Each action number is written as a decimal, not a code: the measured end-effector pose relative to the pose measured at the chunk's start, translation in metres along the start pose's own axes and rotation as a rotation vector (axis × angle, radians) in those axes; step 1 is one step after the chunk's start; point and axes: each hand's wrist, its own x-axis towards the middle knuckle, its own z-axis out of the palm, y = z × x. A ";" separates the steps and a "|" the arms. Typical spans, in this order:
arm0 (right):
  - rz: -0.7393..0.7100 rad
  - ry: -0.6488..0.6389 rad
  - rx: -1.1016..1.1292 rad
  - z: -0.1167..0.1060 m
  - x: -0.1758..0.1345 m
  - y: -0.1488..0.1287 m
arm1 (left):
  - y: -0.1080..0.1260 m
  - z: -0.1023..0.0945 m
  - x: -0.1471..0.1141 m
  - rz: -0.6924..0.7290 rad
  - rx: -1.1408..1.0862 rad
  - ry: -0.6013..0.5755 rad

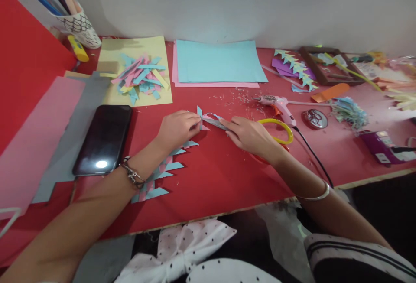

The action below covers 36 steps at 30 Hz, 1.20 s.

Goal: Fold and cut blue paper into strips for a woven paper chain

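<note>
Pinching the upper end of a blue and pink chain (177, 166), the left hand (178, 127) has a narrow grip at the fingertips, while the rest of the chain lies on the red bench (214, 174) beside the left forearm, its points turned to the right; the right hand (250, 138) has its grip closed around the scissors (215, 122), a blade reaching toward the left fingertips and a yellow handle loop showing behind the hand; cut strips (144, 75) sit heaped on a yellow sheet (134, 48), a blue sheet (221, 60) lies to their right, a phone (102, 140) rests left of the left hand, and a pink glue gun (279, 105) lies beyond the scissors' handle, near a round tin (314, 119)
</note>
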 end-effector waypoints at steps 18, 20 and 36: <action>0.031 -0.080 -0.005 -0.008 0.000 -0.006 | 0.001 -0.001 0.001 -0.008 0.016 -0.004; 0.031 -0.086 -0.003 -0.008 0.000 -0.006 | 0.002 -0.001 0.001 -0.014 0.014 -0.013; -0.081 0.019 -0.115 -0.017 0.009 0.006 | 0.002 -0.004 0.002 -0.036 0.002 -0.063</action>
